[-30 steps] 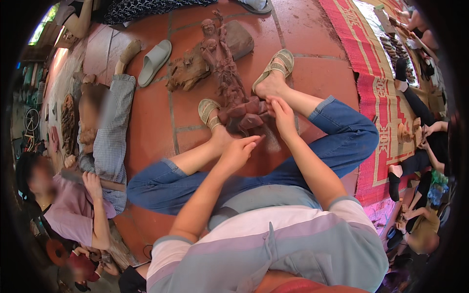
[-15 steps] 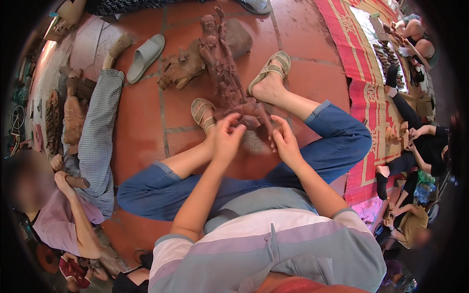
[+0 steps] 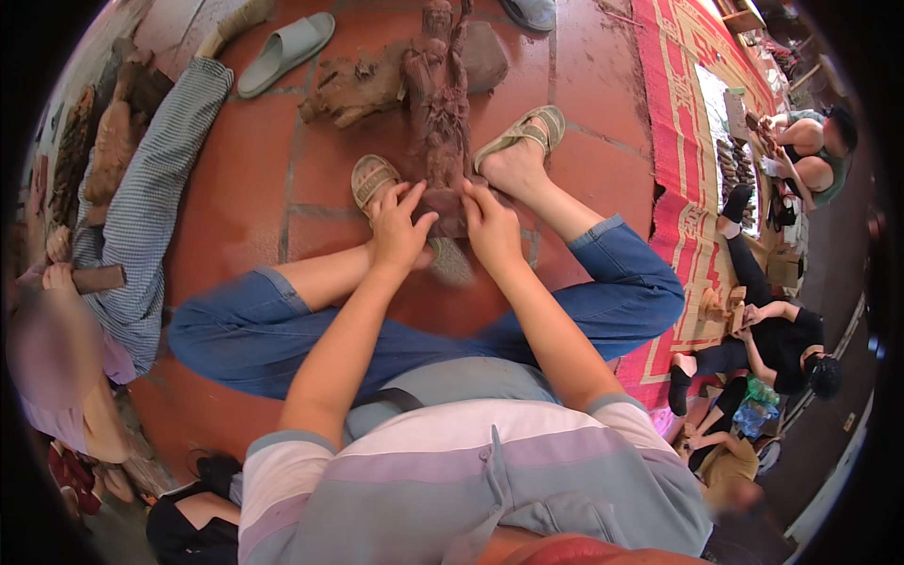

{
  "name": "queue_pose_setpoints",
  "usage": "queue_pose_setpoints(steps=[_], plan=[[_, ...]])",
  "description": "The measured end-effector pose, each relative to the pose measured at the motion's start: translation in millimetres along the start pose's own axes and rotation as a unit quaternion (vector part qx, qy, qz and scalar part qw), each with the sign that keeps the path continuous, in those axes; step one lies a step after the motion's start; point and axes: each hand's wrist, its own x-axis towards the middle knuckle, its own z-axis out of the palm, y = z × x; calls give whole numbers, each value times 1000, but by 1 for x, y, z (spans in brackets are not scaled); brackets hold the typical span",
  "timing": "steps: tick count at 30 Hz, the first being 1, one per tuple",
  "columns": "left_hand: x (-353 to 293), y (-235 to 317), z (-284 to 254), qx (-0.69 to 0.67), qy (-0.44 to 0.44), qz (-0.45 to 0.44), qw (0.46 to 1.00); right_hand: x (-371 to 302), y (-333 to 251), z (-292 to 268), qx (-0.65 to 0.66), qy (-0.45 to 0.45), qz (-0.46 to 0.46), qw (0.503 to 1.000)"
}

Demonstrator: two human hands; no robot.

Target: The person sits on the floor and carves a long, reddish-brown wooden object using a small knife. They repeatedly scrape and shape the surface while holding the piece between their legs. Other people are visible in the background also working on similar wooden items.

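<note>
A tall reddish-brown wooden carving (image 3: pixel 441 118) of robed figures lies lengthwise on the tiles, its base toward me between my feet. At the base's left side is my left hand (image 3: pixel 400 228), fingers partly spread and thumb bent in against it. My right hand (image 3: pixel 492 226) presses curled fingers and thumb to the right side of the base. Fingertips on the far side are partly hidden. Just below the base sits a grey speckled thing (image 3: pixel 452 266) whose kind I cannot make out.
A rough brown wood piece (image 3: pixel 358 89) lies under or behind the carving. A grey slipper (image 3: pixel 287 55) rests at far left. Left of me, a seated person holds a wooden stick (image 3: pixel 99 279). A red and tan mat (image 3: pixel 673 226) with other people runs along the right.
The carving has swung from a slant to nearly straight in front of me. Both hands have come in from just off the base to touch its two sides. My view has shifted somewhat.
</note>
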Motion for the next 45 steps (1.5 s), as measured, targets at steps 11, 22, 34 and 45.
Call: queue_pose_setpoints(steps=[11,22,34,45], plan=[[3,3,-1,-6,15,1,1000,14,-1,4,31,-10,29,999],[4,1,-4,-4,5,26,1000,2,1,-3,82,-16,50,995],[0,-3,0,-3,8,17,1000,-25,23,-60,73,-99,148,981],[3,-3,-1,10,-4,1,1000,-30,31,-70,75,-76,94,990]])
